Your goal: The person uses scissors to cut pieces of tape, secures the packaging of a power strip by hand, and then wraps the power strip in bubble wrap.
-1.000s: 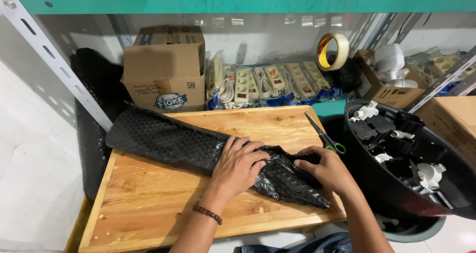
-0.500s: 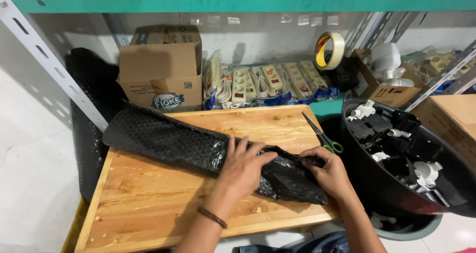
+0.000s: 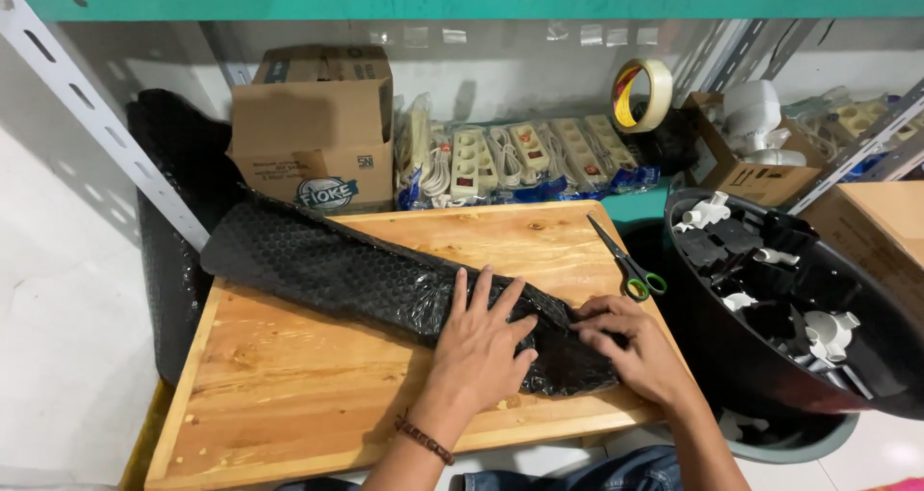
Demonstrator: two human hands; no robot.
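Both hands have slid slightly along the black bubble wrap bundle [image 3: 385, 274], which lies diagonally across the wooden board [image 3: 289, 395]. Left hand [image 3: 478, 342] presses flat on it, fingers spread; right hand [image 3: 635, 347] pinches its end near the board's right edge, below the scissors [image 3: 628, 262].

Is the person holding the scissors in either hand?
No, the scissors lie on the wooden table, apart from both hands, which press on the black bubble wrap.
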